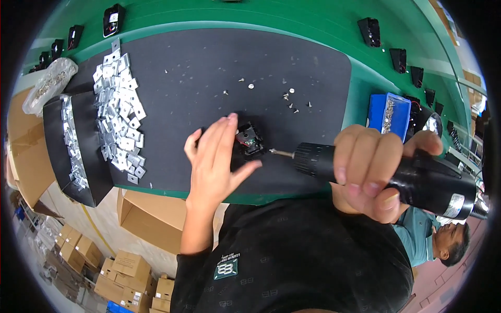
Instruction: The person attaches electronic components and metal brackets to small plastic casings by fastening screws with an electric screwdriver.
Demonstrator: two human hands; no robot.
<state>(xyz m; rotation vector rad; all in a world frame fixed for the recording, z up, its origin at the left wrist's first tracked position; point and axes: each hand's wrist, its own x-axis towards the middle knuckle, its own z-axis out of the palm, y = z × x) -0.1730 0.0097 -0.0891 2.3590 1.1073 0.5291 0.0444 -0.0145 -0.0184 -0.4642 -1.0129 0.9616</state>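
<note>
A small black housing (pixel 251 141), boxy, dark and apparently plastic, is lying on a flat black mat (pixel 209 57) that is covering much of the green desk (pixel 357 88). Left of it, thin silvery metal plates (pixel 121 112), angular and pierced with holes, are sprawling in a long, glinting pile. Loose screws (pixel 286 97) are dotting the mat beyond, and a glossy blue tray (pixel 376 110) is holding more at the right.

The left grip (pixel 211 156) is spreading wide, fingers stretching forward and thumb standing well apart; the index finger is lying along the housing's left side, but how firmly it is pressing, I cannot tell. The right grip (pixel 371 169) is clamping round the smooth black barrel of an electric screwdriver (pixel 433 182), whose slim metal bit (pixel 283 153) is pointing left.

The housing is sitting between the left grip's index finger and thumb, with the bit's tip just beside its right edge.
</note>
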